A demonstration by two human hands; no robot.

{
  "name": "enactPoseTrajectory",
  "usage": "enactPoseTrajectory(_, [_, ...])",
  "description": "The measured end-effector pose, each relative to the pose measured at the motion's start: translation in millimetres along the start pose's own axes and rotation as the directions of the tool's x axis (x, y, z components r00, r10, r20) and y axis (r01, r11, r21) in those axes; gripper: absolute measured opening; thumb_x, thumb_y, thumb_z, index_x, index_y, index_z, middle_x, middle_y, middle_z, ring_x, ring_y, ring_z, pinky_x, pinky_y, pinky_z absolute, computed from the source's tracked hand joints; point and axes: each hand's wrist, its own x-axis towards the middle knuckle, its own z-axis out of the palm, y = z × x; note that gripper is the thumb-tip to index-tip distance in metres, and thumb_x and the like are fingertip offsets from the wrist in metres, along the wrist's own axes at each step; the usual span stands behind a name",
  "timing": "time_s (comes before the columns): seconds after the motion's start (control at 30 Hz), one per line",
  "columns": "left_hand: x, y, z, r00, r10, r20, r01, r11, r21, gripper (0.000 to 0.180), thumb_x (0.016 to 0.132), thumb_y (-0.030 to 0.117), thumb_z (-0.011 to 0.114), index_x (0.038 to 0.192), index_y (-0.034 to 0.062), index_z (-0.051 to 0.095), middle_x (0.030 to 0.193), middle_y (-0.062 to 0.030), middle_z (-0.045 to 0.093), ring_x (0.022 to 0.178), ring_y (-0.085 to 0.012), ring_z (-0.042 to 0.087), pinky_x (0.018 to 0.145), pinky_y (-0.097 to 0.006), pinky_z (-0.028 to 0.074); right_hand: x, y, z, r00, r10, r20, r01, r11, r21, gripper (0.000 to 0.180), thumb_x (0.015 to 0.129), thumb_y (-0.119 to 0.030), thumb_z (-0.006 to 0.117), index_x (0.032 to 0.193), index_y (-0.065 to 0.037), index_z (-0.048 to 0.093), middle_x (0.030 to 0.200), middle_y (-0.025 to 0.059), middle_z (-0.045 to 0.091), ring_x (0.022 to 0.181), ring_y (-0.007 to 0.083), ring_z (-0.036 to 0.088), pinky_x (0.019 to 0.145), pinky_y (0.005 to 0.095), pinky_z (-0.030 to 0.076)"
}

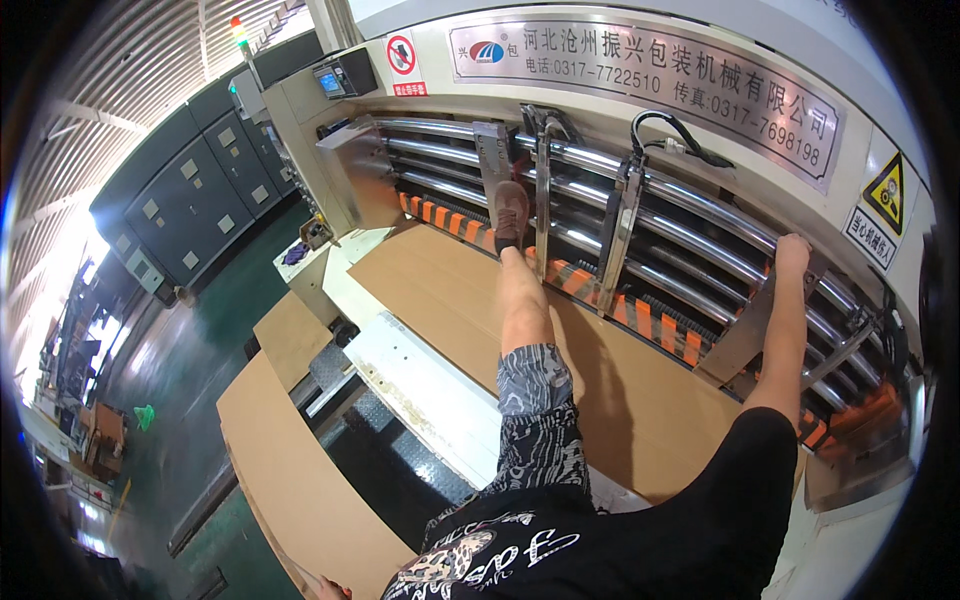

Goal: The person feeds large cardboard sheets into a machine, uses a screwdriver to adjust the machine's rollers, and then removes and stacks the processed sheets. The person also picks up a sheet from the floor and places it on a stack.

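Observation:
My right hand [793, 252] is closed on the upper steel bar [690, 222] of the machine, near the top of a slanted metal plate [742, 330]. At the lower edge of the picture my left hand [328, 590], mostly cut off, grips the edge of a large brown cardboard sheet [300, 470]. My leg stretches forward over another flat cardboard sheet [420, 285], which lies along the machine's feed side. The brown shoe [510, 210] on that foot rests against an upright metal plate [490, 150] between the bars.
Orange-and-black striped guards [640, 318] run below the bars. Upright metal brackets [622, 235] cross them. A white machine ledge [420, 370] borders a dark checkered metal plate [385, 445]. Grey cabinets [190, 190] stand at far left beside the green floor [225, 330].

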Motion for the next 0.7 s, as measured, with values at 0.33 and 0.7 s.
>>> enactPoseTrajectory(0.33, [-9.8, 91.1, 128.3, 0.970, 0.094, 0.225, -0.098, 0.995, 0.006, 0.038, 0.091, 0.039, 0.045, 0.065, 0.0119, 0.042, 0.051, 0.0012, 0.036, 0.039, -0.0098, 0.037, 0.033, -0.024, 0.030, -20.5, 37.8, -52.5, 0.994, -0.062, 0.091, 0.026, 0.934, 0.356, 0.042, 0.064, -0.012, 0.071, 0.100, -0.002, 0.052, 0.107, 0.0139, 0.052, 0.107, 0.0290, 0.047, 0.082, 0.0351, 0.048])
enactPoseTrajectory(0.7, [-4.6, 179.6, 205.8, 0.869, 0.263, 0.418, -0.343, 0.930, 0.129, 0.042, 0.093, 0.037, 0.040, 0.063, 0.0072, 0.040, 0.050, -0.0006, 0.035, 0.034, -0.0115, 0.039, 0.031, -0.025, 0.038, -23.5, 36.5, -41.9, 0.986, -0.139, 0.091, 0.095, 0.921, 0.378, 0.041, 0.071, -0.013, 0.064, 0.106, -0.002, 0.046, 0.107, 0.0154, 0.049, 0.102, 0.0328, 0.047, 0.084, 0.0406, 0.045])
